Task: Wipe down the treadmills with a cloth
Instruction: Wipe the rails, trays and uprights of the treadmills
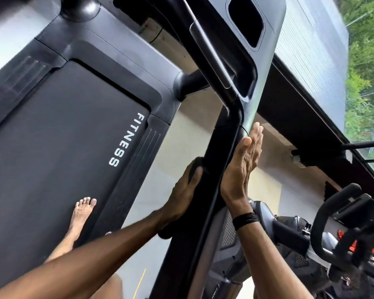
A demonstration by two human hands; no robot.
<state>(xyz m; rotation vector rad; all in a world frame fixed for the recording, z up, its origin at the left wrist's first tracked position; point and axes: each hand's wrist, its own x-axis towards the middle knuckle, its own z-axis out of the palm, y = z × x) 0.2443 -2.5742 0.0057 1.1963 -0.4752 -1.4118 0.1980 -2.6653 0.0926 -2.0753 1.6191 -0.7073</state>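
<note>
The left hand (183,195) pressed a dark cloth (198,167) against the treadmill's side handrail (212,180); the right hand (243,167) lay flat, fingers straight, on its opposite face. Console (246,50) and belt (58,147) probably remained unwiped.

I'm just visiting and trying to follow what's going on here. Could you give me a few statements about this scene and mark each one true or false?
1. The left hand presses a dark cloth against the treadmill's side handrail. True.
2. The right hand grips a spray bottle. False: its fingers are straight, flat against the handrail, holding nothing.
3. A bare foot stands on the treadmill belt. True.
4. The belt reads "SPORT". False: it reads "FITNESS".
5. The right wrist wears a dark band. True.
</note>
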